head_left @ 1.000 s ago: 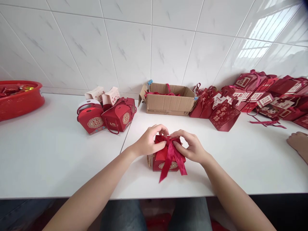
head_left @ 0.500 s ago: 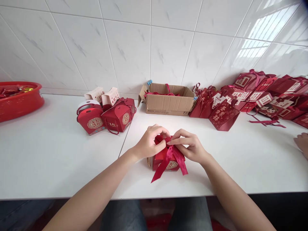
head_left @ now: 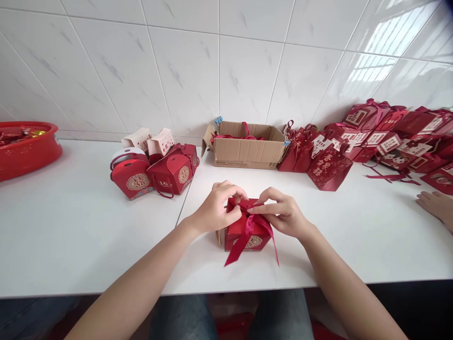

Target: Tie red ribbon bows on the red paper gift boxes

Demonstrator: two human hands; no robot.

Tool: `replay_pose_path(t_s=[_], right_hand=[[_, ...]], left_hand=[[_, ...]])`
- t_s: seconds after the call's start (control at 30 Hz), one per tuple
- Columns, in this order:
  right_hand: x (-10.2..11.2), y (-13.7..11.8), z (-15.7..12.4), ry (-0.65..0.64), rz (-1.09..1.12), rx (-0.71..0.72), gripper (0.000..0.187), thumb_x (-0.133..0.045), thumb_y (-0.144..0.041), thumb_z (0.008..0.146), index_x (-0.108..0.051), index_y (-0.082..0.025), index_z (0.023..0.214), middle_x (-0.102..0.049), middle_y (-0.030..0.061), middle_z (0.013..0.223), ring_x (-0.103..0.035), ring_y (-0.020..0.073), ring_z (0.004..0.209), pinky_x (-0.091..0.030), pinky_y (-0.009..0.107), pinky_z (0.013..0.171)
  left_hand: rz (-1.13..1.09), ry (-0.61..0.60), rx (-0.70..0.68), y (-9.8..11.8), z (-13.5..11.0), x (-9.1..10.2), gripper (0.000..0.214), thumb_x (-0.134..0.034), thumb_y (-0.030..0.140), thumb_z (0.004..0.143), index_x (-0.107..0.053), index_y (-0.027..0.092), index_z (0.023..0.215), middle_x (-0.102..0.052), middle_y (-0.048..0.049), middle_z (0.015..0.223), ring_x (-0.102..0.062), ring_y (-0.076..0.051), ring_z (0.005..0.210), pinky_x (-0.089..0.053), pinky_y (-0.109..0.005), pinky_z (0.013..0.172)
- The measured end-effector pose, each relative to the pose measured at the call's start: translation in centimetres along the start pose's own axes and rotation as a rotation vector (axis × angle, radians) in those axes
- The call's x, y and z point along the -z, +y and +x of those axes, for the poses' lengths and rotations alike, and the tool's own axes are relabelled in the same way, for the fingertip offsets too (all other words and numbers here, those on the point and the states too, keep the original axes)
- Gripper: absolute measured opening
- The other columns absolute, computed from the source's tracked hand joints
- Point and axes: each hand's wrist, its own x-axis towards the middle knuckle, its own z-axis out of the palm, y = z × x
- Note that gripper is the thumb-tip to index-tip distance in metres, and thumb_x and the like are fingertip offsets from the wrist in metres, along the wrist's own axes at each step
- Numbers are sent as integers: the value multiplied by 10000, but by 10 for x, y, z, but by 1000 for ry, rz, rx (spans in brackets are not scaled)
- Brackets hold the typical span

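Observation:
A small red gift box (head_left: 231, 230) with a gold round emblem stands upright on the white table in front of me. Across its top lies a crimson satin ribbon (head_left: 244, 238), its two tails hanging down the front. My left hand (head_left: 222, 208) pinches the ribbon at the top left of the box. From the right, my right hand (head_left: 283, 212) holds the ribbon near the middle between thumb and fingers. The fingertips of both hands are close together over the box top and partly hide the ribbon there. A twisted cord shows at the box's left side.
Red gift boxes (head_left: 173, 174) stand at the left, near a red plastic basin (head_left: 31, 151). Against the tiled wall is a cardboard box (head_left: 244, 152) holding ribbons. More red boxes (head_left: 329, 167) are piled at the right. Another person's hand (head_left: 436, 204) rests at the right edge.
The right ribbon tail has turned narrower and swung slightly right. My hands have shifted only a little. The other person's hand has come further into view at the right.

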Motion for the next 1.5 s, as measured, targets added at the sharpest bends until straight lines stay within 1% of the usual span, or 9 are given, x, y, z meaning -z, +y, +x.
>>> replay_pose_path(t_s=[0.13,0.33,0.5,0.7,0.83,0.97,1.07,1.27,1.5], right_hand=[[3,-2,1,25,-67,-95,359,-557,-99,878,-574,-263,1197,-645,34,856,-612,158,779,-534,328,708],[3,-2,2,6,-53,-111,122,-574,-128,863,-593,-217,944,-633,45,837,-600,166,768,-522,319,672],[2,-3,2,-7,-23,-45,225,-509,-54,863,-613,-213,983,-608,56,871,-581,159,800,-516,316,691],[3,-3,2,-42,-15,-20,323,-445,-44,879,-641,-239,1046,-554,58,888,-566,156,800,-512,319,684],[3,-4,2,-18,-5,-69,276,-491,-42,856,-591,-218,1045,-586,54,881,-561,162,802,-497,324,694],[2,-3,2,-23,0,-66,231,-492,-17,828,-576,-202,936,-573,50,866,-541,158,796,-485,316,690],[2,-1,1,-42,-1,-37,262,-455,-26,846,-600,-211,961,-556,55,877,-536,161,802,-492,322,690],[3,-1,1,-42,-6,-25,321,-433,-49,877,-628,-238,1047,-543,58,895,-552,160,807,-508,334,700],[1,-1,1,-22,-13,-27,275,-445,-43,866,-609,-220,998,-571,61,876,-546,166,786,-500,332,678]], left_hand=[[19,1,-16,-4,1,0,214,-499,85,742,-619,208,870,-583,21,723,-554,-156,791,-387,-375,890],[-22,-41,-2,-1,1,1,99,-514,118,766,-565,199,739,-588,16,709,-515,-154,749,-379,-369,874],[-97,-132,16,5,2,5,55,-516,160,759,-498,203,729,-549,-10,772,-478,-180,809,-399,-357,843],[-75,-242,60,4,1,6,40,-495,189,804,-527,211,800,-571,-34,958,-454,-215,988,-362,-400,935],[-9,-235,41,4,1,5,89,-488,162,793,-522,217,854,-573,-38,977,-440,-227,1015,-329,-420,947],[17,-250,42,4,2,4,83,-471,131,771,-453,207,799,-560,-30,941,-431,-214,967,-334,-408,914],[-16,-259,39,4,1,2,104,-460,116,766,-404,203,757,-554,-30,956,-424,-206,960,-346,-398,901],[-88,-213,37,4,0,2,20,-506,225,845,-520,213,838,-576,-54,1076,-420,-227,1095,-323,-426,994],[-206,-260,36,3,-1,5,107,-558,239,830,-475,210,769,-580,-68,1157,-437,-230,1160,-386,-413,976]])
